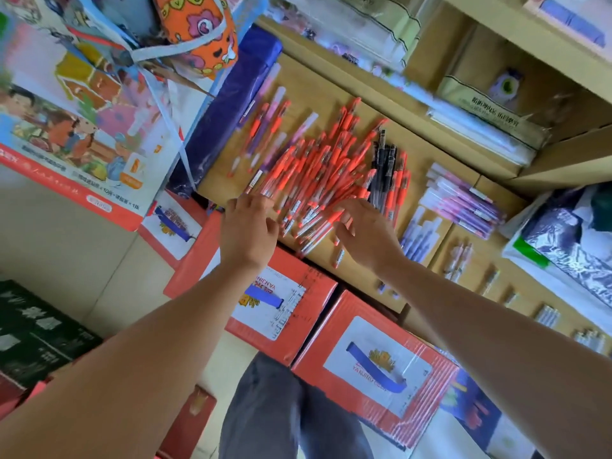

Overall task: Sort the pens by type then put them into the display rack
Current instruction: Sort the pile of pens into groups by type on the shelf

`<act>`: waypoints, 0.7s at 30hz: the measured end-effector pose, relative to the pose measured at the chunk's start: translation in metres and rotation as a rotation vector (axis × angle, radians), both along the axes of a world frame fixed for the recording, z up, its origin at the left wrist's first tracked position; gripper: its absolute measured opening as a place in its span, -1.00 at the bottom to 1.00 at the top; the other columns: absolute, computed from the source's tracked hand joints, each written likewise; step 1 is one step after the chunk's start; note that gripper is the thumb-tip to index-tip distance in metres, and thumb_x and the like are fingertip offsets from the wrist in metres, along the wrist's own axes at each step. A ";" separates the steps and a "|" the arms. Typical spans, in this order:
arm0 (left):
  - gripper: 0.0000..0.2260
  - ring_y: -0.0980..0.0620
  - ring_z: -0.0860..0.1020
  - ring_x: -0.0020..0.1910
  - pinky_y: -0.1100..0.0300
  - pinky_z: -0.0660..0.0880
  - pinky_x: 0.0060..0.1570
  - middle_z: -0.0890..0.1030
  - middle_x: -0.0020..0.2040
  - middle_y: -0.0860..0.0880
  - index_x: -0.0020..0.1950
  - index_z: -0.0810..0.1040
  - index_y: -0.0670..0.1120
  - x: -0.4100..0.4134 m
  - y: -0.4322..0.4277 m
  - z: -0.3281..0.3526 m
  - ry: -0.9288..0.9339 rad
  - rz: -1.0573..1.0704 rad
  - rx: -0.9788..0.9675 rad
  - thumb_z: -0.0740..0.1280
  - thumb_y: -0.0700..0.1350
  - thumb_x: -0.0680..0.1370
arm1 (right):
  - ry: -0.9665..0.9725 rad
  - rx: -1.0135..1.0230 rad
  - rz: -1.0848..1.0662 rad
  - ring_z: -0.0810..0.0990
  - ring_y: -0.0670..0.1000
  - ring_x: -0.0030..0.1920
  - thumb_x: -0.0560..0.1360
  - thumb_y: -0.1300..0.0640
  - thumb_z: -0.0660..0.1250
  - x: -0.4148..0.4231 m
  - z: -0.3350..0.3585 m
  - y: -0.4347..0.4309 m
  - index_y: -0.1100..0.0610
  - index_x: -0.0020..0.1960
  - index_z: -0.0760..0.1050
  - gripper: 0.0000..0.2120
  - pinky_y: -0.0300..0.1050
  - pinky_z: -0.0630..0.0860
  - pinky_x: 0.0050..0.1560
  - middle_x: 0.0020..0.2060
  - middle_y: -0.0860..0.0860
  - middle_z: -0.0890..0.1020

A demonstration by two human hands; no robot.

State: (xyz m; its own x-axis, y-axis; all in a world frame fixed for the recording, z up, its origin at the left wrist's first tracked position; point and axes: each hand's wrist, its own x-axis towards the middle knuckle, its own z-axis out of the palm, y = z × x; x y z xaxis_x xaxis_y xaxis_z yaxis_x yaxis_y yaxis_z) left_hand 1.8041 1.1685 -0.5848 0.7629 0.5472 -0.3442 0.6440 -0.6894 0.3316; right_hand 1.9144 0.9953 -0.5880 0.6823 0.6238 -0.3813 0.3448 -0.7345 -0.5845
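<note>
1. Left hand [249,226]: fingers straight and close together, with the tips touching the near edge of the heap at its 7 o'clock side. It pinches nothing.
2. Right hand [366,231]: fingers loosely spread and lying over the near ends of the pens at the heap's 5 o'clock side. No pen appears to be held, though blur softens the fingertips.
3. Red pens [324,167]: the task's main thing, a loose fanned heap in the middle of the desk [318,87]. The hands bracket it, probably to rake it together or to pick through it, so sorting seems to be under way.
4. Black pens [384,157]: a small bundle touching the heap at its 3 o'clock side, with a few red ones lying against it. That corner looks only partly sorted.
5. Purple pens [265,127] lie at 10 o'clock. Pale pens [419,233] and purple packets [463,207] lie at 4 o'clock, well apart from the heap. Keeping these groups separate presumably keeps the types distinct.
6. Display rack: none can be identified, and every pen seen lies flat on the desk.
7. Writing: the red cartons [377,359] at 6 o'clock, below the desk edge, read "YANJING". The print on the shelf box [480,104] at 2 o'clock and the pens' barcode labels are too blurred to read.
</note>
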 end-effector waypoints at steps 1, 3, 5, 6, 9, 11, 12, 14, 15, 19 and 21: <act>-0.74 -0.15 0.43 0.19 -0.03 0.45 0.12 0.55 0.16 -0.12 0.22 0.50 -0.12 0.000 0.004 0.001 0.000 0.014 0.014 0.22 -0.20 0.54 | -0.003 0.010 0.008 0.51 -0.10 -0.20 0.57 0.15 0.25 0.001 0.000 0.002 0.06 0.20 0.50 -0.78 -0.19 0.47 -0.17 0.02 -0.02 0.58; -0.73 -0.14 0.44 0.17 -0.04 0.47 0.06 0.59 0.13 -0.09 0.24 0.50 -0.10 0.002 0.012 0.003 -0.014 0.059 0.032 0.23 -0.19 0.55 | -0.006 0.024 0.016 0.51 -0.12 -0.23 0.58 0.13 0.24 0.005 -0.001 0.009 0.07 0.22 0.49 -0.77 -0.25 0.43 -0.24 0.02 -0.04 0.59; -0.75 -0.12 0.46 0.15 -0.03 0.49 0.01 0.62 0.10 -0.06 0.23 0.52 -0.08 0.005 0.020 0.004 -0.028 0.098 0.039 0.24 -0.18 0.55 | 0.010 0.048 0.020 0.52 -0.12 -0.22 0.58 0.14 0.24 0.009 -0.002 0.019 0.08 0.21 0.49 -0.78 -0.20 0.50 -0.19 0.01 -0.04 0.59; -0.76 -0.12 0.46 0.14 -0.02 0.50 -0.02 0.62 0.10 -0.06 0.21 0.52 -0.08 0.008 0.025 0.003 -0.032 0.103 0.042 0.24 -0.18 0.55 | 0.017 0.064 0.015 0.51 -0.13 -0.22 0.58 0.16 0.24 0.012 -0.001 0.024 0.09 0.20 0.50 -0.79 -0.18 0.51 -0.13 0.00 -0.04 0.57; -0.78 -0.09 0.51 0.10 0.02 0.53 -0.13 0.60 0.10 -0.05 0.19 0.51 -0.06 0.016 0.042 -0.003 -0.015 0.095 0.047 0.27 -0.17 0.55 | 0.000 0.099 -0.014 0.45 -0.21 -0.26 0.57 0.20 0.23 0.024 0.000 0.042 0.11 0.20 0.50 -0.78 -0.23 0.46 -0.10 0.01 -0.04 0.55; -0.78 -0.09 0.53 0.09 0.09 0.48 -0.21 0.58 0.11 -0.05 0.19 0.50 -0.04 0.022 0.053 -0.009 0.006 0.083 0.043 0.29 -0.16 0.54 | -0.019 0.114 -0.034 0.43 -0.24 -0.28 0.58 0.21 0.22 0.034 0.000 0.056 0.12 0.19 0.49 -0.79 -0.24 0.44 -0.14 0.02 -0.04 0.56; -0.78 -0.08 0.54 0.08 0.11 0.46 -0.22 0.58 0.11 -0.05 0.19 0.50 -0.02 0.024 0.058 -0.012 0.016 0.071 0.043 0.30 -0.15 0.54 | -0.034 0.115 -0.036 0.43 -0.24 -0.29 0.58 0.21 0.22 0.040 -0.002 0.063 0.12 0.19 0.49 -0.79 -0.23 0.45 -0.15 0.03 -0.03 0.56; -0.79 -0.04 0.57 0.04 0.12 0.52 -0.21 0.60 0.08 -0.02 0.18 0.50 0.00 0.027 0.066 -0.021 0.025 0.043 0.031 0.32 -0.10 0.54 | -0.078 0.117 -0.034 0.47 -0.19 -0.26 0.57 0.22 0.22 0.053 -0.006 0.078 0.12 0.18 0.49 -0.80 -0.24 0.50 -0.16 0.03 -0.01 0.59; -0.79 -0.02 0.58 0.02 0.11 0.55 -0.20 0.61 0.05 0.01 0.16 0.50 0.01 0.028 0.070 -0.025 0.034 0.022 0.022 0.32 -0.07 0.54 | -0.103 0.113 -0.032 0.51 -0.15 -0.22 0.57 0.23 0.21 0.060 -0.009 0.086 0.13 0.17 0.50 -0.80 -0.24 0.53 -0.14 0.03 0.01 0.59; -0.83 0.00 0.59 -0.08 0.20 0.45 -0.29 0.63 -0.08 0.02 0.12 0.48 0.00 0.032 0.079 -0.031 0.053 -0.099 0.029 0.34 -0.07 0.54 | -0.208 0.078 -0.023 0.57 0.00 -0.11 0.53 0.31 0.23 0.086 -0.016 0.116 0.11 0.19 0.50 -0.73 -0.15 0.54 -0.04 0.18 0.06 0.49; -0.79 -0.01 0.59 -0.10 0.21 0.41 -0.30 0.62 -0.10 0.01 0.13 0.49 -0.01 0.034 0.081 -0.028 0.056 -0.126 0.037 0.36 -0.05 0.53 | -0.215 0.018 -0.008 0.55 0.05 -0.01 0.49 0.39 0.20 0.097 -0.018 0.128 0.08 0.25 0.48 -0.60 -0.18 0.50 -0.03 0.25 0.07 0.42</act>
